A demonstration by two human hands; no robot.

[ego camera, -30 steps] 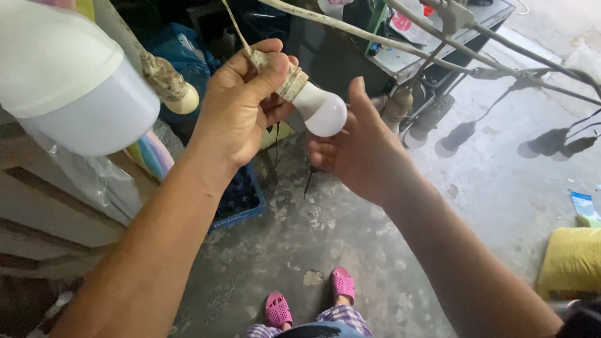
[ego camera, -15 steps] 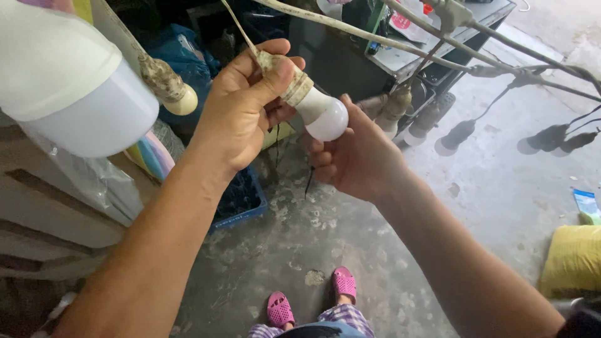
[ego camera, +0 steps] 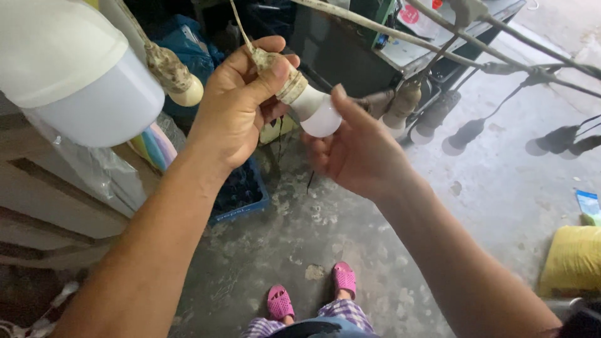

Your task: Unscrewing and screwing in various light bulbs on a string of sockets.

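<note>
A small white bulb (ego camera: 320, 117) sits in a dirty, paint-flecked lamp socket (ego camera: 285, 78) that hangs on a thin cord. My left hand (ego camera: 238, 109) is closed around the socket, thumb pressed on its side. My right hand (ego camera: 357, 150) cups the bulb from below and from the right, thumb against the glass and fingers curled under it. Both hands are held up at chest height above the concrete floor.
A large white bulb (ego camera: 75, 75) hangs close at top left, with a smaller bulb in a socket (ego camera: 178, 84) beside it. More sockets on cables (ego camera: 407, 103) dangle to the right. Below are a blue crate (ego camera: 241, 194), a yellow sack (ego camera: 573, 260) and my pink sandals (ego camera: 278, 303).
My right hand, open beside the bulb a second ago, has closed in around it and shifted its grip. The left hand keeps hold of the socket.
</note>
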